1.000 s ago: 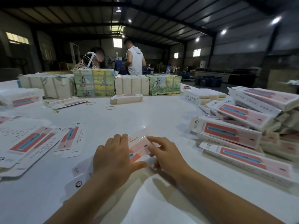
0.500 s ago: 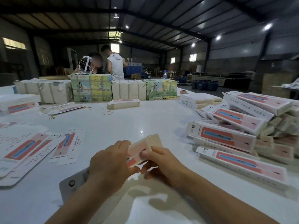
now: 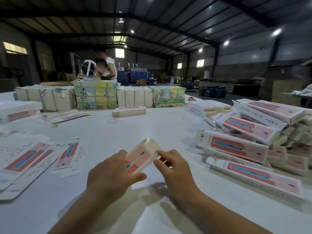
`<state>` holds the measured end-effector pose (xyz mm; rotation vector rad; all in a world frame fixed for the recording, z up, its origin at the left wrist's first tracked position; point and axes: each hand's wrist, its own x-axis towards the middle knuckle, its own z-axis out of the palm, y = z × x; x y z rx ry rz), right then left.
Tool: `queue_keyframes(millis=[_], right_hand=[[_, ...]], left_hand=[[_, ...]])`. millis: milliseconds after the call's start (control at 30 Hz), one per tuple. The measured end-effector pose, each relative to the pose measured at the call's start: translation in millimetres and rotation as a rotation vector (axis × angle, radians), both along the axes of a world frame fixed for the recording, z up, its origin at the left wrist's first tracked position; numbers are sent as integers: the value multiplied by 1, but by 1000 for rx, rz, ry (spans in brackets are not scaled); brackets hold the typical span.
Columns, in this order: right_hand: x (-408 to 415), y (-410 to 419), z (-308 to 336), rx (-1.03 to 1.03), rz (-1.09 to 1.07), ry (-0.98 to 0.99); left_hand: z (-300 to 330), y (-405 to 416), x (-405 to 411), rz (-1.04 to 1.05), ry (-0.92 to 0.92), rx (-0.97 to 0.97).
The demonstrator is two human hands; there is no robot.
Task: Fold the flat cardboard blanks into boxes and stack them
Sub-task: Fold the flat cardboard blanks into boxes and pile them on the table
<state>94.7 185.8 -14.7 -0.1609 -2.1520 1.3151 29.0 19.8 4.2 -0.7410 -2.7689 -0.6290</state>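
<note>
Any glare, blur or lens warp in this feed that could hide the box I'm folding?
Head view: wide-angle warp bends the table edges; roof lamps leave soft sheen, no hard glare; hand shadows fall toward the camera; the box is slightly soft but readable.

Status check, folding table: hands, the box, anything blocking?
Left hand grips box; right hand pinches its far flap. Box half-formed, off the table. Nothing blocking; folded stack at right.

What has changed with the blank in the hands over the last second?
The blank was pressed flat on the table a second ago; now it is lifted and opened into a box shape, far end raised. The left hand still grips its near part; the right hand has shifted to pinch its right edge. The flat blanks on the left and the pile of folded boxes on the right stayed put.
</note>
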Motion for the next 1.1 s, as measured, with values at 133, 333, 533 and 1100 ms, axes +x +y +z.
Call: queue_keyframes(millis=[133, 333, 533, 1100], right_hand=[[0, -7, 0, -53, 97, -30], [0, -1, -1, 9, 75, -81], [-1, -4, 0, -113, 119, -225], [-3, -2, 2, 107, 16, -152]], left_hand=[[0, 4, 5, -35, 12, -25], [-4, 4, 6, -68, 20, -109], [-8, 5, 6, -66, 48, -170], [-11, 9, 3, -52, 66, -130]])
